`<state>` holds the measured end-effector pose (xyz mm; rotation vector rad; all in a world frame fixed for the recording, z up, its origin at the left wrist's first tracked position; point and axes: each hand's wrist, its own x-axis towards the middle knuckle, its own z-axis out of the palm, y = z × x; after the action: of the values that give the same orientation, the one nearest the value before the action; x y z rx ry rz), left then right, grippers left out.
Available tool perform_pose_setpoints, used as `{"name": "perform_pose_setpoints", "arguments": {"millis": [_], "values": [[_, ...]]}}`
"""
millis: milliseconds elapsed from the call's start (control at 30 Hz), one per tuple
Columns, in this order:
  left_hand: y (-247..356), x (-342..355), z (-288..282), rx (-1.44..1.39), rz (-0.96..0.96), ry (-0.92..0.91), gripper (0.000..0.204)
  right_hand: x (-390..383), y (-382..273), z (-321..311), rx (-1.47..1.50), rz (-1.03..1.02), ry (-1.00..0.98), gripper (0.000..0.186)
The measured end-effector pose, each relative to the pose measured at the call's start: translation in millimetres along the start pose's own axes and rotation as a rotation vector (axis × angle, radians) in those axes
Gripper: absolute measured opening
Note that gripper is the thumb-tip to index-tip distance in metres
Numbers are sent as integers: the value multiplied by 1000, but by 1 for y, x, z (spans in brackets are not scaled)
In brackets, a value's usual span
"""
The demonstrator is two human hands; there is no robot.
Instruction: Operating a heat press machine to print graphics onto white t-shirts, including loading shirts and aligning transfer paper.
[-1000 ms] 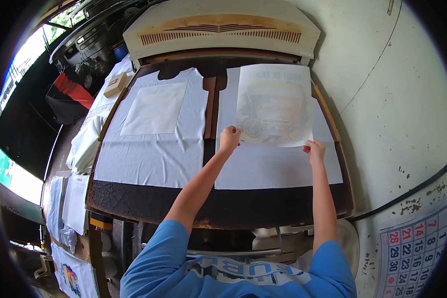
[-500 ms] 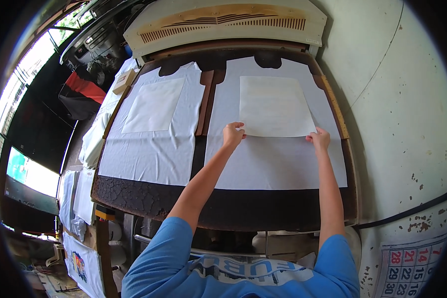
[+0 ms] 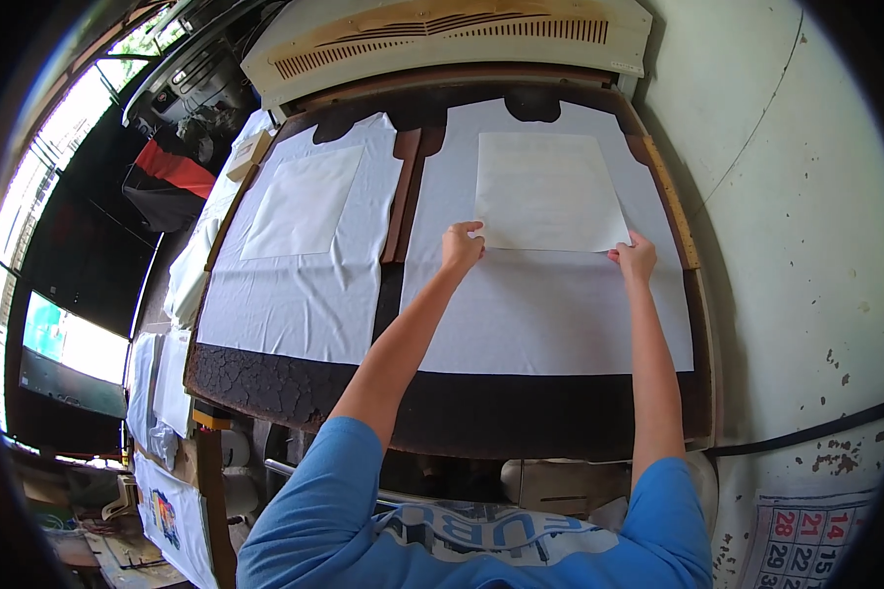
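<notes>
Press bed: the big dark padded bed (image 3: pixel 521 412) fills the middle of my view, its near edge cracked and bare, with the cream lid of the machine (image 3: pixel 442 34) at the far side.
White garments: two white cloths lie flat side by side on it, the left one (image 3: pixel 295 285) and the right one (image 3: pixel 550 304), with a brown strip between them.
Left sheet: a pale square sheet (image 3: pixel 303 201) lies flat on the left cloth, untouched by me.
Right sheet: the pale sheet (image 3: pixel 545 191) I am handling now lies flat on the far half of the right cloth; a second ago it was lifted and curling in the air, so it has come down and settled (square to the cloth, as far as I can judge).
My left hand: my left hand (image 3: pixel 462 245) is at the sheet's near left corner, fingers curled down onto the edge; whether I pinch it or only press I cannot tell from here.
My right hand: my right hand (image 3: pixel 635 259) is at the near right corner, fingers together on the edge.
Meaning: placing looks done, only smoothing or letting go seems left.
</notes>
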<state>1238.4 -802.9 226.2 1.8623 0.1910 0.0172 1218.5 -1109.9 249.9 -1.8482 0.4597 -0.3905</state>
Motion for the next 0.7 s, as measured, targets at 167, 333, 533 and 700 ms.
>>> {"name": "perform_pose_setpoints", "arguments": {"millis": [167, 333, 533, 700], "values": [[4, 3, 2, 51, -8, -28, 34, 2, -1, -4, -21, 29, 10, 43], [-3, 6, -1, 81, 20, -33, 34, 9, -1, -7, -122, 16, -119, 42], [-2, -14, -5, 565, 225, 42, 38, -7, -10, -18, -711, -231, 115, 35], [-7, -39, -2, 956, 366, -47, 51, -18, -2, -23, -892, -371, 12, 34]]}}
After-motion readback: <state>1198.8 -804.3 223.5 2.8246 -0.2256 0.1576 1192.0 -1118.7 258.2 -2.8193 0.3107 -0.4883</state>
